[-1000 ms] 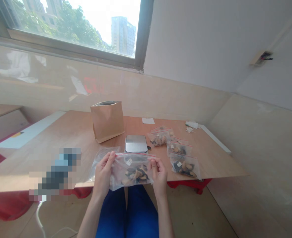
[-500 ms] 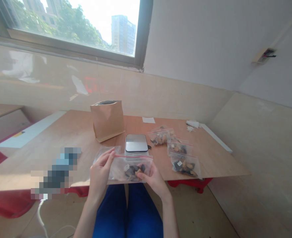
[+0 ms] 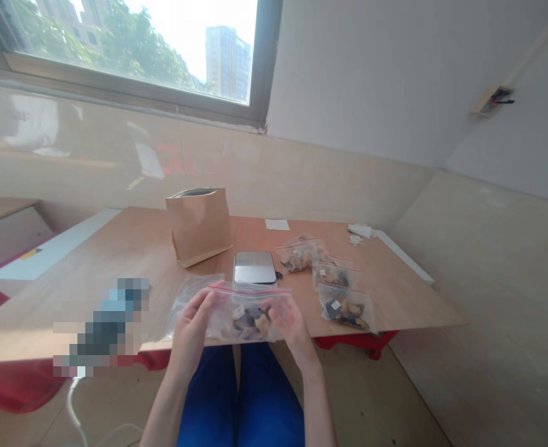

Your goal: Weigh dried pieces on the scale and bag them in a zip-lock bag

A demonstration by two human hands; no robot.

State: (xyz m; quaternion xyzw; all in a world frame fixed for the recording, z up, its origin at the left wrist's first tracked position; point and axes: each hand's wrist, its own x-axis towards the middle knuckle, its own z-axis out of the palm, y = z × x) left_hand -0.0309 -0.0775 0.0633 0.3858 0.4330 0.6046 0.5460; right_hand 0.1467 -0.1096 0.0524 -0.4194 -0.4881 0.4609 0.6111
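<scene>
Between my hands, at the near table edge, is a clear zip-lock bag (image 3: 250, 298) with a red seal strip along its top. Dark and tan dried pieces and a small white label show inside it. My left hand (image 3: 194, 320) pinches the bag's left side near the seal, its fingers partly behind the plastic. At the right side, my right hand (image 3: 291, 320) grips the bag with the thumb in front. Just beyond the bag lies a flat scale (image 3: 254, 267) with a silvery top. More clear plastic (image 3: 185, 295) lies by my left hand.
An open brown paper bag (image 3: 199, 226) stands behind the scale to the left. Several filled zip-lock bags (image 3: 347, 307) lie on the right. A white paper (image 3: 277, 224) and crumpled scraps (image 3: 360, 231) sit toward the wall. A pixelated object (image 3: 109, 320) lies at left.
My right hand's thumb has moved up and off the dried pieces to the bag's right side. The bag's top edge has risen slightly and spread wider, and my left hand has shifted slightly.
</scene>
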